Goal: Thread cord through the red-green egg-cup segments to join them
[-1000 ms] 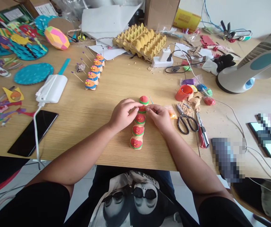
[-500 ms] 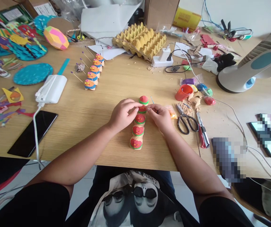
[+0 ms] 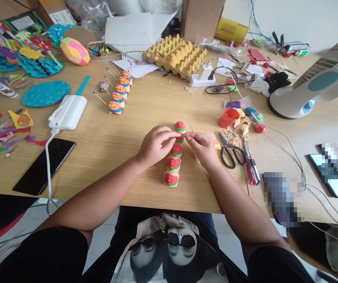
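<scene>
A row of egg-carton cups, an egg-carton caterpillar (image 3: 173,163), lies in front of me, its bumps covered in red clay with green rims. Small yellow rings and faces mark the nearer bumps. My left hand (image 3: 158,144) reaches from the left, thumb and index finger drawn close over the second bump from the far end. From the right, my right hand (image 3: 201,146) is pinched, its fingertips meeting those of the left. Whatever is between the fingertips is too small to make out. A thin blue stick (image 3: 191,126) shows just beyond my right hand; I cannot tell whether it is held.
An orange-and-blue egg-carton caterpillar (image 3: 117,96) with pins stands farther left. Scissors (image 3: 232,151), a utility knife (image 3: 252,165), a red cup (image 3: 228,118) and clay packets (image 3: 250,111) lie right. A power bank (image 3: 68,113) and black phone (image 3: 44,167) lie left. Yellow egg trays (image 3: 176,55) sit behind.
The view has shifted slightly. Both hands stay over the same bump, with the fingertips brought a little closer together; the caterpillar has not visibly moved on the table.
</scene>
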### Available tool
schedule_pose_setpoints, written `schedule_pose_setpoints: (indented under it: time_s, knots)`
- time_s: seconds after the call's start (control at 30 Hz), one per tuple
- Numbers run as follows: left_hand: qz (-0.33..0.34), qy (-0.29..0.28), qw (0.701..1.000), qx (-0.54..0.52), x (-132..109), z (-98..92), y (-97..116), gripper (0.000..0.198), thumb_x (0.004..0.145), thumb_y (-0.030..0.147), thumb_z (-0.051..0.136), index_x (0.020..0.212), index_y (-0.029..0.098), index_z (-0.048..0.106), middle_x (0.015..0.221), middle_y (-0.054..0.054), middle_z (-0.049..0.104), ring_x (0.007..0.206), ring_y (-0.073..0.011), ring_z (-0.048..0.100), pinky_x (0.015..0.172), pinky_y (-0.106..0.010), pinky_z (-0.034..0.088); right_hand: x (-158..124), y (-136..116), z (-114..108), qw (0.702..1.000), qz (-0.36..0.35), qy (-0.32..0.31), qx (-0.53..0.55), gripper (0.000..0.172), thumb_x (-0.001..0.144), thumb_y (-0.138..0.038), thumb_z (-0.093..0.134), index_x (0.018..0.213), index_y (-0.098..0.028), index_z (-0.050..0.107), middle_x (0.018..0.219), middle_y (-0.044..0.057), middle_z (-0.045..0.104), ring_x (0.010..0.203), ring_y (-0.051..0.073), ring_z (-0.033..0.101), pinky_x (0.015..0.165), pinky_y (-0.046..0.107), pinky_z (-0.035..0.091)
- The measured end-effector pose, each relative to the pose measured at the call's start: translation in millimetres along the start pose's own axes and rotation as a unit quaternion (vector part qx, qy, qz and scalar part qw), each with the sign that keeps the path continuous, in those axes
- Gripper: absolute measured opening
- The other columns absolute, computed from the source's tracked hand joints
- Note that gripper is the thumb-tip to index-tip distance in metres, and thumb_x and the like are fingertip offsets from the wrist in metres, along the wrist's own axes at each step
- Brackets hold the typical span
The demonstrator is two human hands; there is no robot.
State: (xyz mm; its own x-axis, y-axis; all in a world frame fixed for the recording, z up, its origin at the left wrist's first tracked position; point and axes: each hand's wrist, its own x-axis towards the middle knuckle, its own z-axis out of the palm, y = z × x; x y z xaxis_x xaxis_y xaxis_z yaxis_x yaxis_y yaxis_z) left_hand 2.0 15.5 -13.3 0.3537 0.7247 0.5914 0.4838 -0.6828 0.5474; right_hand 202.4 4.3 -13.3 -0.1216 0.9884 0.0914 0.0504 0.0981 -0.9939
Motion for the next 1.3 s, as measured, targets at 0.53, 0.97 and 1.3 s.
schedule_pose_setpoints:
  time_s: [0.53,0.97,1.3]
  knots:
    - [0.073,0.017,0.997,0.031,-1,-5.0,7,0.012,0.094,0.024,0.067,0.101,0.030,0.075,0.092,-0.001,0.072,0.087,-0.0164,0.064,0.082,-0.033,0.051,-12,-16,7,0.995,0.057,-0.070,0.049,0.036,0.075,-0.055,0.080,0.079,-0.020,0.078,0.063,-0.001,0.060,0.070,0.015,0.056,0.067,0.029,0.047]
    - [0.046,0.034,0.997,0.042,0,-8.1,8,0.014,0.096,0.034,0.063,0.092,0.025,0.072,0.087,-0.002,0.071,0.082,-0.0175,0.063,0.080,-0.035,0.051,-12,-11,4,0.993,0.080,-0.062,0.059,0.045,0.074,-0.063,0.077,0.086,-0.019,0.079,0.054,-0.005,0.039,0.057,0.011,0.037,0.055,0.026,0.032]
    - [-0.050,0.106,0.990,-0.077,-4,-9.0,4,0.030,0.105,0.039,0.041,0.085,0.022,0.054,0.082,-0.004,0.060,0.078,-0.0167,0.058,0.074,-0.033,0.050,-5,0,-5,0.996,0.038,0.074,0.039,0.046,0.088,-0.061,0.062,0.087,-0.018,0.078,0.059,-0.004,0.033,0.052,0.011,0.029,0.049,0.028,0.026]
